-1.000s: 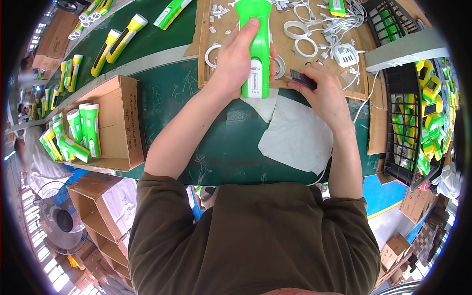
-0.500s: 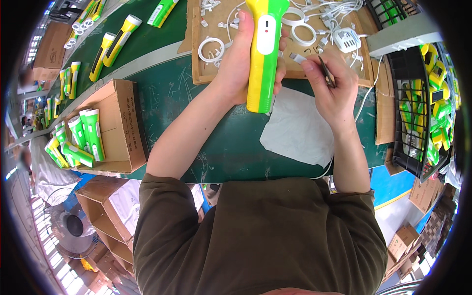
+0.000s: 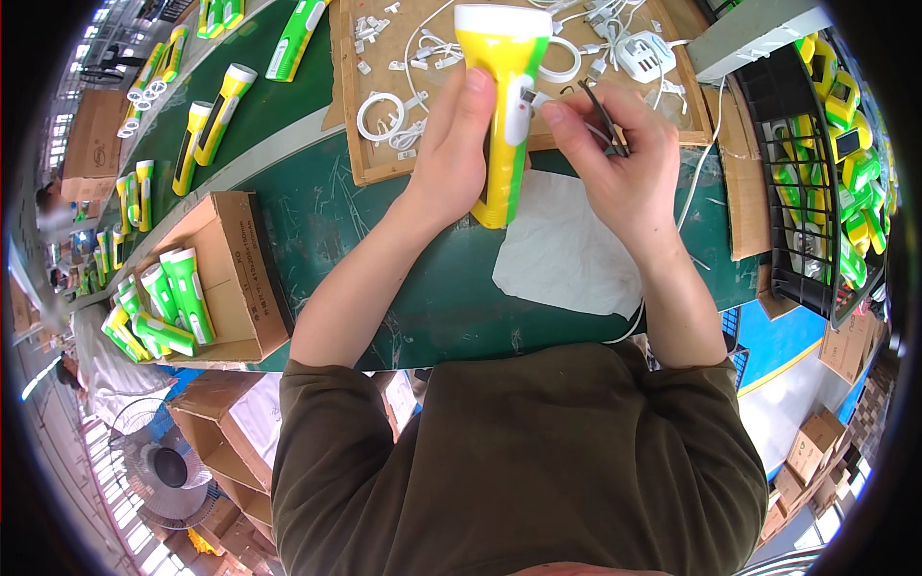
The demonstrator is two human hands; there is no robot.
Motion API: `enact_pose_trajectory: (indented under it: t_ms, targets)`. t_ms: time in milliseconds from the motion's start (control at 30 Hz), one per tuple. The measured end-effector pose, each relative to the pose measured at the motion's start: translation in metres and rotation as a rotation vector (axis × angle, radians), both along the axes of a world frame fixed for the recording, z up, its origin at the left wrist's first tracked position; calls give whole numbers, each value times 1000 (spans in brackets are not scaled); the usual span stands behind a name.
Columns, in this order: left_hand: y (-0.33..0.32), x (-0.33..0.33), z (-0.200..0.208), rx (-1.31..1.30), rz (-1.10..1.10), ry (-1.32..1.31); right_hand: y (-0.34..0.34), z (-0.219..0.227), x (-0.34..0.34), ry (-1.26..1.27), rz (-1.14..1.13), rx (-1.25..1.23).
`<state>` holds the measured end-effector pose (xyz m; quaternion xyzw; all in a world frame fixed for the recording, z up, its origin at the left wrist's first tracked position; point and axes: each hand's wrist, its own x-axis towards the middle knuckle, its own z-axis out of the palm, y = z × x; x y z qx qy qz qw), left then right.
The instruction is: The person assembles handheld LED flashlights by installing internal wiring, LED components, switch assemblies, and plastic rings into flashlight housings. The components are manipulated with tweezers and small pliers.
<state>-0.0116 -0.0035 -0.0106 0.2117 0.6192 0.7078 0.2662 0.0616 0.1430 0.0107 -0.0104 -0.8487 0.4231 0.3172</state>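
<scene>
The torch (image 3: 497, 144) is yellow and green, white at head (image 3: 501, 20) and panel (image 3: 519, 123). Left fingers (image 3: 473, 96) wrap it; right fingers (image 3: 569, 132) curl round a dark strip (image 3: 605, 116).

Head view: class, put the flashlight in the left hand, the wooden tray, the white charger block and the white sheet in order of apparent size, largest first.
1. Wooden tray
2. Flashlight and white sheet: too alike to rank, and the flashlight seems nearer the camera
3. White charger block
</scene>
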Motion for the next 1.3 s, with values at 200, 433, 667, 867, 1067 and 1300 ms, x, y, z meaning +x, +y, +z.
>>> enact_pose_trajectory:
  t_ms: [200,433,667,867,1067,1300]
  targets:
    - [1,2,10,-8,38,201,14,20,5,-247,85,-57]
    - [-5,-6,12,-40,-117,21,23,29,7,-377,236,10]
    - [-3,-1,14,-234,-46,362,25,15,5,-222,207,121]
    - [-4,-9,22,-22,10,17,24,11,2,-189,172,107]
    - [-10,-22,45,400,110,-302,36,-12,-17,197,-103,462]
    - [-21,-20,41,250,-36,-286,-23,-9,6,-367,504,-663]
